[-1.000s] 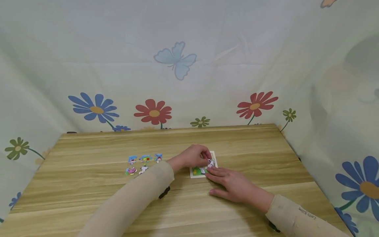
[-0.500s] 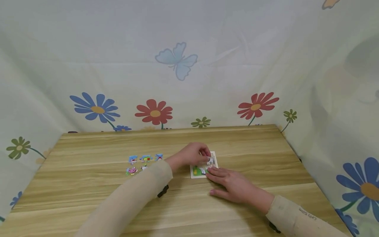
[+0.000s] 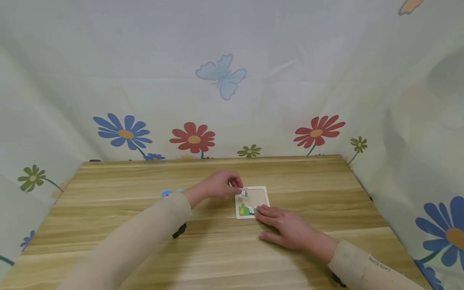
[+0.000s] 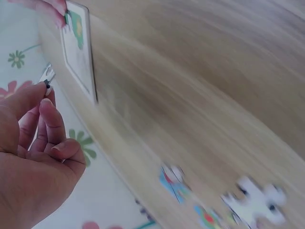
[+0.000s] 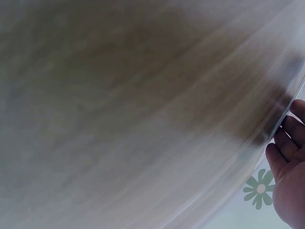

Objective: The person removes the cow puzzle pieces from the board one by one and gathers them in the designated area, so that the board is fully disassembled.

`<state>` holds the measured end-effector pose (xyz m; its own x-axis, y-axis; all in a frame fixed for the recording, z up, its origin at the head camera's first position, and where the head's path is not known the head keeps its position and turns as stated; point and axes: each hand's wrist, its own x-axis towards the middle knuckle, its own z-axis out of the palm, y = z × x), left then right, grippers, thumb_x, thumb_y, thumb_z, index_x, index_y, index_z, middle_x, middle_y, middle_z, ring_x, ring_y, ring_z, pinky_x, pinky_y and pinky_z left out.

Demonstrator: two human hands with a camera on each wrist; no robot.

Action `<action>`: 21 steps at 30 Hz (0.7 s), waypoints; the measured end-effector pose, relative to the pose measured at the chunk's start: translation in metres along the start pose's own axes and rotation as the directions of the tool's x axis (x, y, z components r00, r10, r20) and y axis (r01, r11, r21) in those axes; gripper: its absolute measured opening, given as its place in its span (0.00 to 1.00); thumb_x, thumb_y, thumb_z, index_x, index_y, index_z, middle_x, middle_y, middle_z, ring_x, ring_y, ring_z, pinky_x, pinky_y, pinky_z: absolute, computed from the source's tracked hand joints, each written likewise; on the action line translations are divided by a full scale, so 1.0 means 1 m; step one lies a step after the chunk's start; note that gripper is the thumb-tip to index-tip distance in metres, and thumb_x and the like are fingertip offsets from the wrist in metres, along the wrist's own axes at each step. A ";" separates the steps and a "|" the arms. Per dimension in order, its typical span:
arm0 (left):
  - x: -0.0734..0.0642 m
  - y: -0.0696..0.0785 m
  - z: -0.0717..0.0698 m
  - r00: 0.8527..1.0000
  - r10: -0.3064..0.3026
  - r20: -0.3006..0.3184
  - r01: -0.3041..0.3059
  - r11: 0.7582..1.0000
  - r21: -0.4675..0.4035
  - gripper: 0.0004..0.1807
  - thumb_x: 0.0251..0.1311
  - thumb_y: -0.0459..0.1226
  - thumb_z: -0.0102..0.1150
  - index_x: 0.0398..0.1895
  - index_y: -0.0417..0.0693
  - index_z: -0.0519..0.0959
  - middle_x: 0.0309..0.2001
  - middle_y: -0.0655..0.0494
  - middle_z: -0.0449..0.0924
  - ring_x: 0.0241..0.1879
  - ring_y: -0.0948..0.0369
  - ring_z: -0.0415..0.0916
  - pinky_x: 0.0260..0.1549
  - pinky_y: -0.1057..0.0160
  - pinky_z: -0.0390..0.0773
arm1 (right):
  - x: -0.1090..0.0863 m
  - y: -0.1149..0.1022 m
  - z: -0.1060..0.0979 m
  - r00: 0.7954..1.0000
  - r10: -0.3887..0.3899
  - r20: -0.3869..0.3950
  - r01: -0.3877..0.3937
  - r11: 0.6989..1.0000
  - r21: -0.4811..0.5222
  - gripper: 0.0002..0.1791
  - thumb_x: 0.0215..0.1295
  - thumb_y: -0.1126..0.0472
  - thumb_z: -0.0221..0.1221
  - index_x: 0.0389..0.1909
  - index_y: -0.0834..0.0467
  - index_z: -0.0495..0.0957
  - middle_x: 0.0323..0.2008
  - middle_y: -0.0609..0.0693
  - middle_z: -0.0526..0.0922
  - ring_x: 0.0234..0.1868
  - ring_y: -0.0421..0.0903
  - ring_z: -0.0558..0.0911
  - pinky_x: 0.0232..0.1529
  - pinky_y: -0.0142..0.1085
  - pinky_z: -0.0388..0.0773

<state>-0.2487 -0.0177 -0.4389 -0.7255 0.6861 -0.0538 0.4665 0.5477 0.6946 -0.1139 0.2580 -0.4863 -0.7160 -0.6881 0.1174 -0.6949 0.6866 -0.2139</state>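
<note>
My left hand [image 3: 222, 184] pinches a small white jigsaw piece [image 3: 243, 193] between thumb and fingertips, over the upper left corner of a square puzzle tray [image 3: 268, 196]. In the left wrist view the same jigsaw piece [image 4: 48, 74] appears edge-on, with dark marks. Green and white pieces [image 3: 246, 210] lie along the tray's near side; bare backing shows above them. With fingers extended, my right hand [image 3: 286, 226] rests on the tray's near right corner, covering part of it. The right wrist view catches the right hand's fingers [image 5: 286, 143] at the tray's edge.
Loose puzzle pieces lie left of the tray, among them a white one [image 4: 259, 202] and a blue-and-red one [image 4: 174, 182]. In the head view my left sleeve [image 3: 145, 229] hides most of them. A flowered cloth [image 3: 152, 100] hangs behind the wooden table [image 3: 224, 257].
My left hand has moved left with the white jigsaw piece, from the tray's right part to its upper left corner. My right hand stays on the tray. The head view has shifted slightly.
</note>
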 end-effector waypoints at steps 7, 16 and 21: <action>-0.029 -0.018 -0.023 0.999 -0.048 -0.024 0.048 0.999 -0.003 0.03 0.69 0.35 0.71 0.40 0.50 0.85 0.38 0.60 0.84 0.39 0.60 0.78 0.40 0.60 0.80 | -0.002 0.001 0.002 0.999 -0.023 -0.025 0.023 1.000 -0.016 0.33 0.78 0.39 0.60 0.74 0.56 0.77 0.75 0.53 0.75 0.74 0.54 0.75 0.67 0.53 0.77; -0.063 -0.039 -0.039 0.995 -0.089 -0.034 0.090 0.996 0.022 0.02 0.68 0.34 0.71 0.39 0.49 0.86 0.37 0.60 0.85 0.38 0.60 0.79 0.40 0.60 0.82 | -0.004 0.000 0.001 0.999 -0.022 -0.039 0.022 1.000 -0.011 0.34 0.77 0.40 0.61 0.73 0.57 0.77 0.75 0.54 0.75 0.74 0.55 0.75 0.66 0.54 0.77; -0.078 -0.047 -0.042 0.992 -0.119 -0.039 0.119 0.993 0.016 0.02 0.68 0.34 0.71 0.38 0.50 0.86 0.36 0.60 0.84 0.38 0.60 0.78 0.41 0.59 0.81 | -0.005 0.000 0.000 1.000 0.006 -0.010 -0.006 1.000 -0.010 0.35 0.77 0.38 0.60 0.74 0.55 0.76 0.76 0.53 0.73 0.76 0.54 0.73 0.68 0.53 0.75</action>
<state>-0.2348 -0.1172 -0.4367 -0.7951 0.5969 -0.1077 0.3845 0.6333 0.6717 -0.1108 0.2617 -0.4869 -0.7207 -0.6817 0.1261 -0.6913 0.6930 -0.2047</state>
